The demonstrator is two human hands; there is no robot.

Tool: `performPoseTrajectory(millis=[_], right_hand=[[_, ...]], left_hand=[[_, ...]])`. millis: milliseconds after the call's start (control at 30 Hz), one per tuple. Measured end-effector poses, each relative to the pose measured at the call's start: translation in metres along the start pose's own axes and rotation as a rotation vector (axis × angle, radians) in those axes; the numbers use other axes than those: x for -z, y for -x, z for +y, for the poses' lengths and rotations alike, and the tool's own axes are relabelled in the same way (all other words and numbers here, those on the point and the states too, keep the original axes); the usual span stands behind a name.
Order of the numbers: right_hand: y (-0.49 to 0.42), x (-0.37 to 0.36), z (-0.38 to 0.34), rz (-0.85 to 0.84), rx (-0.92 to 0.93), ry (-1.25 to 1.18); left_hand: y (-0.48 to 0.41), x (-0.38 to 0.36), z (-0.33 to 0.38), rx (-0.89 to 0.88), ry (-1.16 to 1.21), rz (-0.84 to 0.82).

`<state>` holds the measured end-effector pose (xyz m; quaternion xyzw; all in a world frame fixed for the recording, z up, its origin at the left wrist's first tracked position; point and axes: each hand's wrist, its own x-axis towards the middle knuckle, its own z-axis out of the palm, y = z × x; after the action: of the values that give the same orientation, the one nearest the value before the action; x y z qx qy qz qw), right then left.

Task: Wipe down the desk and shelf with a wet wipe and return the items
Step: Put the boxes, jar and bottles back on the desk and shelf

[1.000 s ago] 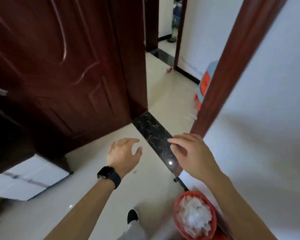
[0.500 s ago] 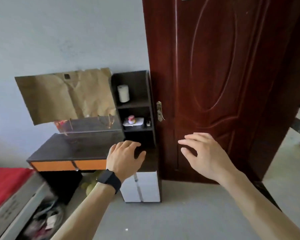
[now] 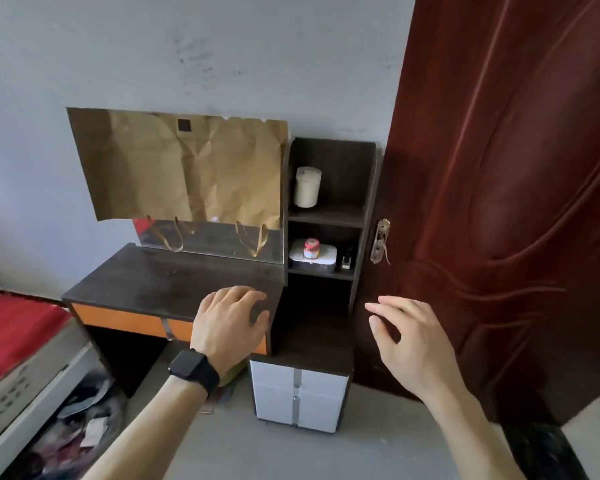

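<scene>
A dark wooden desk (image 3: 153, 282) with an orange drawer front stands against the wall, its top bare. To its right rises a dark shelf (image 3: 368, 188). A white roll (image 3: 307, 187) stands on the upper shelf board. On the middle board sit a white box (image 3: 326, 256) with a small red-capped jar (image 3: 311, 248) on it and a small dark item (image 3: 346, 261). My left hand (image 3: 227, 323), with a black watch on its wrist, hovers over the desk's right front corner, fingers apart and empty. My right hand (image 3: 407, 336) hangs open in front of the shelf's lower part. No wipe is visible.
A brown paper bag (image 3: 187, 168) covers the mirror behind the desk. A white two-drawer cabinet (image 3: 298, 396) sits under the shelf. A dark red door (image 3: 506, 202) with a brass handle (image 3: 380, 242) stands right. A red-covered bed (image 3: 11, 334) and floor clutter (image 3: 70, 441) lie at left.
The view swung from the doorway floor and a red bin to the desk and shelf, then moved closer. Both hands stay empty and raised in front.
</scene>
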<state>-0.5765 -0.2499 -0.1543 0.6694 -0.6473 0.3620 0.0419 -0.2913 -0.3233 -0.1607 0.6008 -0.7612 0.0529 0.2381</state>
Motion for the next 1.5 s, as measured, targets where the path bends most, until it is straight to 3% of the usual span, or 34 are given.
performPoseTrajectory(millis=[200, 500, 667, 867, 933, 1033, 1167, 1400, 1500], right_hand=[[-0.061, -0.098, 0.040, -0.129, -0.027, 0.057], [-0.186, -0.216, 0.081, -0.540, -0.027, 0.124], [-0.243, -0.280, 0.096, -0.617, -0.108, 0.145], [-0.306, -0.349, 0.109, -0.606, -0.370, 0.101], [-0.327, -0.371, 0.114, -0.622, -0.448, 0.081], [-0.345, -0.401, 0.126, -0.658, -0.532, 0.077], [-0.344, -0.421, 0.139, -0.584, -0.601, 0.016], [-0.335, -0.421, 0.151, -0.530, -0.669, -0.219], [-0.328, -0.413, 0.158, -0.515, -0.703, -0.310]], left_hand=[[-0.061, -0.084, -0.036, -0.014, -0.055, -0.083], [-0.171, -0.187, -0.059, 0.068, -0.009, -0.331], [-0.230, -0.243, -0.068, 0.033, 0.000, -0.447], [-0.305, -0.307, -0.063, 0.000, 0.057, -0.672], [-0.327, -0.325, -0.058, 0.071, 0.141, -0.739], [-0.347, -0.349, -0.053, 0.342, 0.398, -0.806], [-0.351, -0.375, -0.046, 0.602, 0.607, -0.772], [-0.337, -0.390, -0.030, 0.806, 0.702, -0.479], [-0.339, -0.389, -0.017, 1.042, 0.816, -0.347]])
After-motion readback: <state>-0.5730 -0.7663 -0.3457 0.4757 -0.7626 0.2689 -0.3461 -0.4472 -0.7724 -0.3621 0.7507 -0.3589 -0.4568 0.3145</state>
